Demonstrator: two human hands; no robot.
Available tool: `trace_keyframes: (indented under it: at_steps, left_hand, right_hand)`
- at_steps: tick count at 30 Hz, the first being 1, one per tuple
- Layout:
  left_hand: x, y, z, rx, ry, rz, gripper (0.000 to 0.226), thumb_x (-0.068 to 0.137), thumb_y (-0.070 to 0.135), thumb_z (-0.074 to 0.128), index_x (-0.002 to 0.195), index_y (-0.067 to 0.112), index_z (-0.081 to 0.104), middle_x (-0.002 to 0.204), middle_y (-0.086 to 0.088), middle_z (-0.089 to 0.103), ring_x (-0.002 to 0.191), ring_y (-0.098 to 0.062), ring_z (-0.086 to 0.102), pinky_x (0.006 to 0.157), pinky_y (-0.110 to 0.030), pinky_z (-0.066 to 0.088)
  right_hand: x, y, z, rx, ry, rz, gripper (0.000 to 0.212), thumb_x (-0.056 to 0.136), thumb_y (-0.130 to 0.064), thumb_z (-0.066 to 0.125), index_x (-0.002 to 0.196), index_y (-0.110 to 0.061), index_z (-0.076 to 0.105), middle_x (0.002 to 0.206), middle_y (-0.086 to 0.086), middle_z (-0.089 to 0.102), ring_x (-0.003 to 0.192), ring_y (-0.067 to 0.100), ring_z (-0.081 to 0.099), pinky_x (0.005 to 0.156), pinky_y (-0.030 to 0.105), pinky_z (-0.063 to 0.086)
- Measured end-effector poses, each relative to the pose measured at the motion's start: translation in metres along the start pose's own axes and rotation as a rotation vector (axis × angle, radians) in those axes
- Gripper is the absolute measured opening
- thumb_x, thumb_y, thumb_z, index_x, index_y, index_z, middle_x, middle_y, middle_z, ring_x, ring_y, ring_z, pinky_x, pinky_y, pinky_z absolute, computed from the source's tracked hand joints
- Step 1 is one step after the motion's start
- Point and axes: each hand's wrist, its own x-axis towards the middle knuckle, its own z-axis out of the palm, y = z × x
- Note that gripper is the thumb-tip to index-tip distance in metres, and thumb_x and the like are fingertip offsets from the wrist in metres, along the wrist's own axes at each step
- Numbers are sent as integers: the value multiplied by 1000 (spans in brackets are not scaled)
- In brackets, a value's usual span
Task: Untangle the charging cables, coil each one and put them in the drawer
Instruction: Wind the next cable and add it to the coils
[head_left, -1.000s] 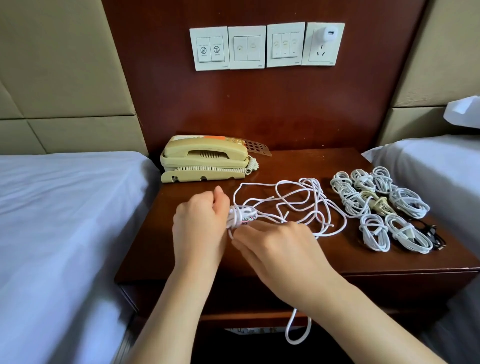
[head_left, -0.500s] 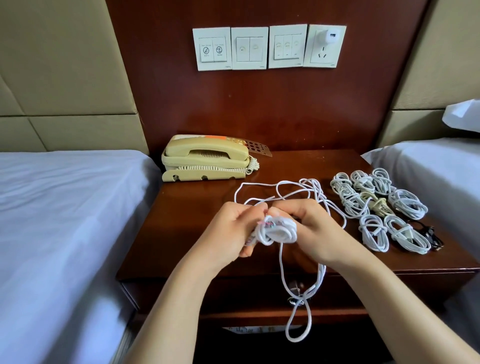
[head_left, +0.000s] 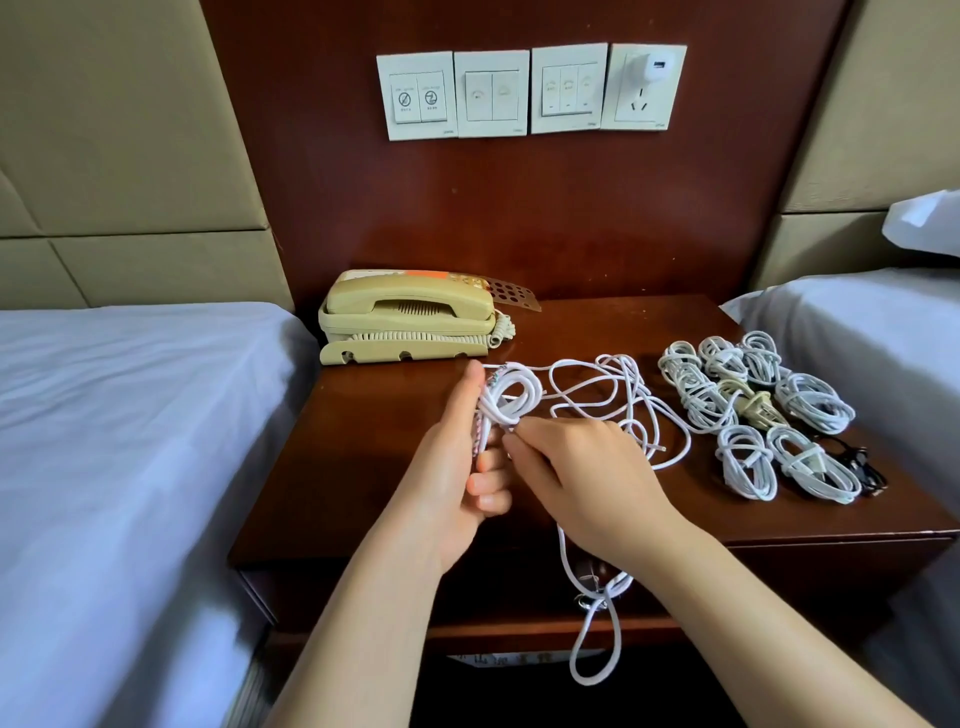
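A white cable coil (head_left: 506, 402) is gripped in the left hand (head_left: 452, 467), thumb raised. The coil's lower edge is pinched by the right hand (head_left: 587, 478), held palm-down over the counter (head_left: 363, 467).

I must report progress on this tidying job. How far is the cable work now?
Done: several coiled white cable bundles lie on the right of the brown wooden nightstand. In hand: the left hand grips a half-wound white cable, and the right hand pinches its strand; a loop hangs over the front edge. Left: the loose white cable tangle in the middle, and moving everything into the drawer, which looks closed.
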Motion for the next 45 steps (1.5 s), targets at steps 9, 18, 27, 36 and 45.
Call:
trace_keyframes:
  at_steps: [9, 18, 27, 36, 45]
  left_hand:
    - [0, -7, 1, 493, 216, 419, 43, 88, 60, 44, 76, 18, 48, 52, 7, 39, 46, -12, 36, 45, -25, 29]
    - [5, -7, 5, 587, 227, 340, 53, 101, 36, 24, 64, 10, 52, 44, 1, 47, 35, -11, 35, 41, -20, 26]
    - [3, -3, 8, 219, 142, 159, 44, 99, 28, 24, 68, 9, 49, 45, -6, 36, 28, -8, 22, 37, -12, 16]
    - [3, -7, 14, 203, 197, 132, 44, 99, 28, 25, 68, 7, 49, 40, -5, 34, 25, -9, 24, 36, -11, 19]
    - [4, -9, 17, 203, 232, 192, 47, 100, 33, 24, 81, 8, 59, 49, -5, 46, 29, -11, 36, 36, -15, 29]
  right_hand:
    - [0, -7, 1, 69, -49, 110, 40, 94, -32, 40, 56, -24, 29, 49, -6, 32, 52, 25, 41, 47, 32, 21]
    - [-1, -4, -8, 305, 94, 122, 20, 91, -19, 55, 71, -22, 56, 61, -8, 55, 52, 11, 49, 52, 26, 40]
    - [-1, 1, -12, 1004, 25, 186, 7, 90, 2, 57, 87, -1, 62, 70, 5, 67, 65, 11, 64, 64, 20, 50]
    - [-1, -3, -7, 1014, 43, 287, 13, 84, -3, 68, 74, 3, 61, 63, 3, 66, 59, 10, 61, 59, 19, 47]
    - [0, -12, 0, 832, 131, 371, 14, 84, -4, 67, 72, -8, 62, 62, -2, 63, 55, 3, 55, 55, 18, 44]
